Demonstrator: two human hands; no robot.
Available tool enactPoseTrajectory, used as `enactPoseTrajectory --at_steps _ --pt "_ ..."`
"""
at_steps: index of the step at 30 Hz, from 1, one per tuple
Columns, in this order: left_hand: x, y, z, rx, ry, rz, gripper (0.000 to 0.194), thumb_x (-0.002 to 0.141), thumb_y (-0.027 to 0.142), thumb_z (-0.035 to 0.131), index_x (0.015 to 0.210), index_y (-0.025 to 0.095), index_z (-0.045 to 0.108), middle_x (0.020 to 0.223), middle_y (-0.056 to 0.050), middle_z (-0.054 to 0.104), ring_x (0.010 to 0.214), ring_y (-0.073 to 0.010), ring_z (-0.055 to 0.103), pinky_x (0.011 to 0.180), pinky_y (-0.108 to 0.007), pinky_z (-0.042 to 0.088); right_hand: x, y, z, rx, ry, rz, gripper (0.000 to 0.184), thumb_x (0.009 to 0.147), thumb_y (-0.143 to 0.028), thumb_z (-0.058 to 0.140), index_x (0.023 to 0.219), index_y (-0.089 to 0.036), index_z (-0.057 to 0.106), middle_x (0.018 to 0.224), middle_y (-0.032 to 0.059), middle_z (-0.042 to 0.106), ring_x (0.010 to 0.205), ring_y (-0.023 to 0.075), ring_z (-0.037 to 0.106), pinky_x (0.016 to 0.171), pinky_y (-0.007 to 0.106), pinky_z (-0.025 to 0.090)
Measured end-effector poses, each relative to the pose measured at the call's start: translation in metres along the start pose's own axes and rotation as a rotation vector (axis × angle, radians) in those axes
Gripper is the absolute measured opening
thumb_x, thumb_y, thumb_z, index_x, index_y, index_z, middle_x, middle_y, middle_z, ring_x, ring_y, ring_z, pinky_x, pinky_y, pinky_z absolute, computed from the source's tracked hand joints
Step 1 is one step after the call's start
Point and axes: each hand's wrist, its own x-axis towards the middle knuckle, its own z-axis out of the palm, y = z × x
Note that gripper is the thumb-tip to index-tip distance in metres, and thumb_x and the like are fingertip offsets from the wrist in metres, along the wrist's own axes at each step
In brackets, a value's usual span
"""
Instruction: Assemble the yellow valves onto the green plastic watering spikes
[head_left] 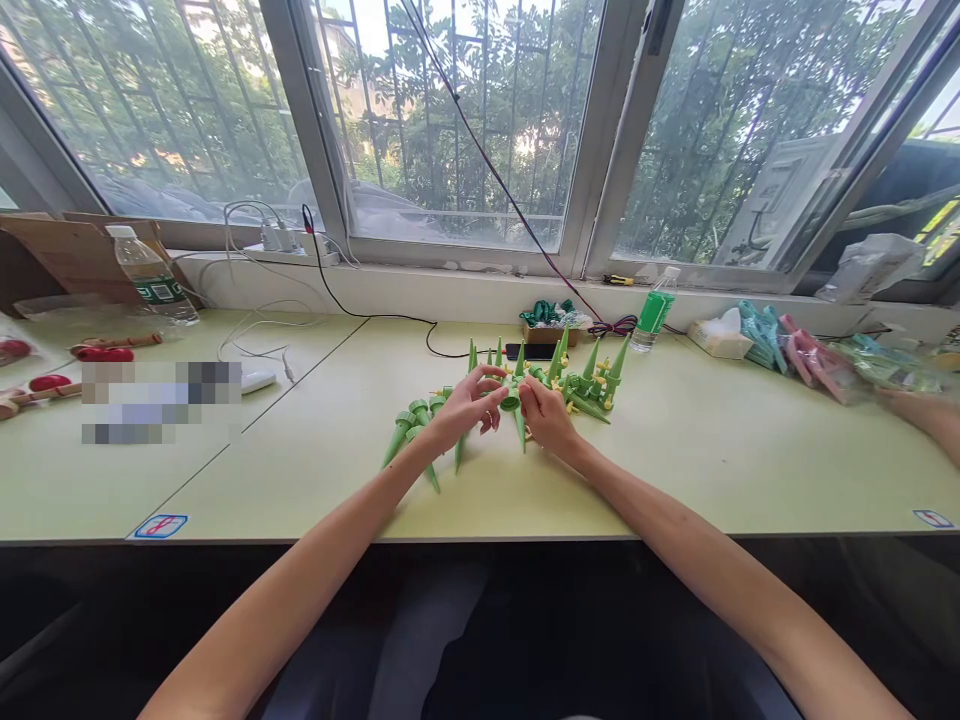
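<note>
Between my hands is a green plant watering spike (520, 428), its round open end facing me and its tip pointing down. My right hand (551, 415) is closed, with thumb and fingers pinched at the spike's side; the exact contact is partly hidden. My left hand (466, 408) is just left of it, fingers apart and slightly curled, holding nothing that I can see. Several more green spikes (401, 435) lie left of and beneath my left hand. Others stand upright or lie behind my right hand, among small yellow valve pieces (602, 368).
A dark phone (536, 352) and a small box (551, 335) lie behind the spikes. Water bottles (655, 310) (154, 275) stand near the windowsill. Bagged blue and pink items (814, 355) are at right, near another person's arm (922, 415). A black cable (390, 317) crosses the table.
</note>
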Motion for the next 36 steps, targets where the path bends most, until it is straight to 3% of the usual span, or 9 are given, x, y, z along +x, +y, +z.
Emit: enactPoseTrajectory --at_steps 36 --pt "-0.0002 -0.0001 0.0021 0.044 0.014 0.038 0.064 0.076 0.047 0.079 0.124 0.023 0.044 0.109 -0.006 0.056 0.053 -0.0047 0.059 0.04 -0.017 0.04 0.001 0.0 -0.0013 -0.022 0.003 0.002 0.042 0.101 -0.051 0.035 0.071 -0.022 0.036 0.058 -0.0052 0.04 0.052 0.0103 0.033 0.053 0.025 0.027"
